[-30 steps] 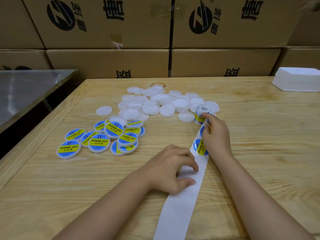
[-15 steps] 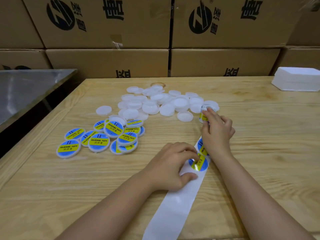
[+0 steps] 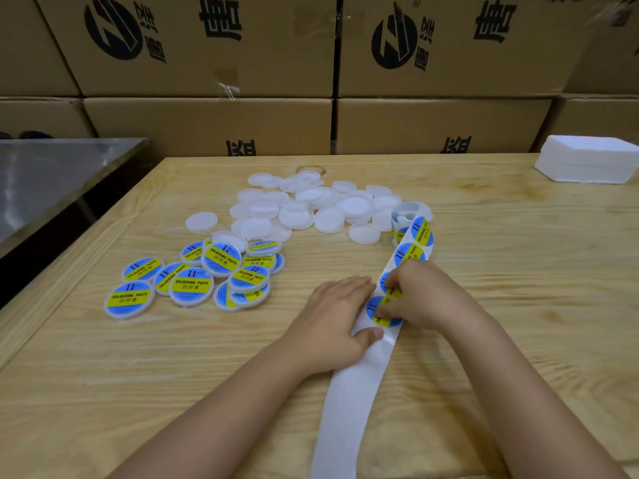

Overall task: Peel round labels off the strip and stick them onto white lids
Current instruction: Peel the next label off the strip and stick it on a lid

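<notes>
A white backing strip (image 3: 349,392) runs from the near table edge up to a small label roll (image 3: 403,223). Round blue-and-yellow labels (image 3: 411,252) sit on its upper part. My left hand (image 3: 332,323) presses the bare strip flat, thumb on the paper. My right hand (image 3: 425,295) lies over the strip, its fingertips curled onto the lowest label (image 3: 375,311) at its edge. A heap of plain white lids (image 3: 311,209) lies behind. Labelled lids (image 3: 193,281) are grouped at the left.
The wooden table (image 3: 518,305) has a white foam block (image 3: 587,164) at its far right corner. Stacked cardboard boxes (image 3: 207,126) wall off the back. A steel table (image 3: 45,178) stands to the left, across a dark gap.
My right hand came down from the roll to the lowest label beside my left hand. More strip has unrolled, showing more labels. My left hand stayed on the bare strip.
</notes>
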A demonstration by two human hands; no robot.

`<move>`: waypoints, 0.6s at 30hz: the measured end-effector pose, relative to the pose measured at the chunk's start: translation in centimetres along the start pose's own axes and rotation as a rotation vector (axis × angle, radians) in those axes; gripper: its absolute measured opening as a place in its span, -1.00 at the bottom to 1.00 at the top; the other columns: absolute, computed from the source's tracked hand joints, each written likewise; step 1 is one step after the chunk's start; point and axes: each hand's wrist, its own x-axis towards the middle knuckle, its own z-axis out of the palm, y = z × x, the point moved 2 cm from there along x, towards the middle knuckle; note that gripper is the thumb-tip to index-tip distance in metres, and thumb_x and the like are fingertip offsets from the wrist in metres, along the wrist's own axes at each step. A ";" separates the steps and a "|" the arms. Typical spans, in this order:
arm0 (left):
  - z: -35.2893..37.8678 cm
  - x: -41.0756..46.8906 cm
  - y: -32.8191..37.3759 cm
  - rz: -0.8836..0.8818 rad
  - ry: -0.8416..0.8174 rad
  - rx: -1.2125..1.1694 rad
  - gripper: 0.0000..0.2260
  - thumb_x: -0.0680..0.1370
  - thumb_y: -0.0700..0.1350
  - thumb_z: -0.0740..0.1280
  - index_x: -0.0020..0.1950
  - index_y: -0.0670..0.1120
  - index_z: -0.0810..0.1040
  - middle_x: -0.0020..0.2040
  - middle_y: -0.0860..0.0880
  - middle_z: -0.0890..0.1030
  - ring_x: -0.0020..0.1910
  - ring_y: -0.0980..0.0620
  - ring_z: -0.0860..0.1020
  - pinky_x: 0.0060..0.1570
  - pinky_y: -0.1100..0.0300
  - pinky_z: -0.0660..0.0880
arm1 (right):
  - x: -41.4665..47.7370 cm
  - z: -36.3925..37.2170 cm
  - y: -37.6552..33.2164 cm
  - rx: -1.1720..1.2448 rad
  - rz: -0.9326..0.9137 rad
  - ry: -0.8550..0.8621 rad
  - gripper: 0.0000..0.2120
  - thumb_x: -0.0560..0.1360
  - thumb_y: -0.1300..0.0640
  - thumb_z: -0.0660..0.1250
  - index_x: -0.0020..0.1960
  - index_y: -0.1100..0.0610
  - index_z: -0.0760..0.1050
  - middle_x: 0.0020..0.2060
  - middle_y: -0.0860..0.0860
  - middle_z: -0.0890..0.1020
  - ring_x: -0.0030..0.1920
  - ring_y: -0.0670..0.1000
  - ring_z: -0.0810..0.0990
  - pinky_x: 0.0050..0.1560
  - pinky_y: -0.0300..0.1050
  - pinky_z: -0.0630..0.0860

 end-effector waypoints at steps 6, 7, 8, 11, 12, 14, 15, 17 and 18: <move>0.1 0.0 -0.1 -0.001 -0.034 -0.030 -0.45 0.54 0.07 0.28 0.49 0.01 0.23 0.50 0.13 0.22 0.49 0.19 0.08 0.46 0.13 -0.05 | -0.3 -0.5 0.1 -0.014 0.011 -0.011 -0.64 0.37 0.02 0.46 -0.09 0.33 0.54 -0.14 0.22 0.60 -0.11 0.14 0.56 -0.25 -0.11 0.41; 0.0 0.1 -0.1 -0.004 -0.037 -0.032 -0.45 0.53 0.07 0.28 0.49 0.02 0.23 0.49 0.14 0.22 0.49 0.18 0.08 0.46 0.11 -0.04 | -0.3 -0.5 0.1 0.008 0.017 -0.010 -0.61 0.37 0.02 0.46 0.00 0.32 0.56 -0.05 0.21 0.63 -0.02 0.13 0.58 -0.15 -0.08 0.48; 0.0 0.1 -0.1 -0.006 -0.041 -0.033 -0.45 0.53 0.07 0.28 0.49 0.02 0.23 0.49 0.14 0.23 0.49 0.18 0.09 0.45 0.11 -0.04 | -0.3 -0.5 0.2 0.031 0.019 -0.009 -0.59 0.36 0.02 0.47 0.05 0.30 0.57 0.00 0.20 0.63 0.03 0.12 0.58 -0.06 -0.06 0.50; -0.1 0.1 -0.1 0.001 -0.035 -0.052 -0.44 0.52 0.06 0.28 0.49 0.03 0.20 0.46 0.13 0.28 0.47 0.15 0.16 0.44 0.07 0.01 | -0.3 -0.5 0.2 0.094 0.036 -0.006 -0.65 0.35 0.05 0.49 0.01 0.27 0.59 -0.03 0.17 0.65 0.01 0.09 0.58 -0.11 -0.10 0.48; -0.2 0.1 -0.1 0.000 -0.028 -0.063 -0.43 0.52 0.05 0.29 0.49 0.03 0.19 0.44 0.13 0.31 0.44 0.14 0.20 0.43 0.06 0.04 | -0.3 -0.4 0.2 0.108 0.044 -0.006 -0.67 0.35 0.06 0.49 -0.01 0.27 0.60 -0.04 0.17 0.65 -0.01 0.08 0.58 -0.14 -0.11 0.47; -0.2 0.1 0.0 -0.004 -0.020 -0.076 -0.42 0.50 0.05 0.30 0.48 0.05 0.19 0.41 0.13 0.34 0.40 0.15 0.25 0.41 0.04 0.09 | -0.3 -0.4 0.0 0.121 0.059 -0.004 -0.72 0.34 0.07 0.49 -0.06 0.25 0.60 -0.08 0.15 0.66 -0.09 0.05 0.57 -0.20 -0.13 0.45; -0.2 0.1 0.0 -0.008 -0.019 -0.080 -0.43 0.49 0.07 0.29 0.47 0.05 0.20 0.40 0.13 0.36 0.39 0.15 0.26 0.41 0.04 0.09 | -0.3 -0.4 0.0 0.130 0.063 0.004 -0.75 0.33 0.08 0.50 -0.11 0.23 0.59 -0.10 0.14 0.65 -0.12 0.03 0.56 -0.23 -0.15 0.43; -0.2 0.1 0.0 -0.022 -0.011 -0.092 -0.42 0.45 0.13 0.26 0.45 0.05 0.24 0.38 0.13 0.37 0.37 0.16 0.27 0.42 0.08 0.08 | -0.4 -0.7 0.0 0.157 0.055 0.034 -0.81 0.32 0.10 0.50 -0.21 0.14 0.53 -0.12 0.09 0.64 -0.13 0.01 0.54 -0.21 -0.17 0.43; -0.2 0.1 0.1 -0.029 -0.006 -0.098 -0.40 0.42 0.15 0.24 0.44 0.05 0.25 0.38 0.14 0.38 0.35 0.16 0.28 0.42 0.10 0.08 | -0.5 -0.9 -0.1 0.171 0.045 0.054 -0.82 0.33 0.11 0.49 -0.23 0.09 0.49 -0.12 0.07 0.63 -0.11 0.00 0.53 -0.19 -0.17 0.44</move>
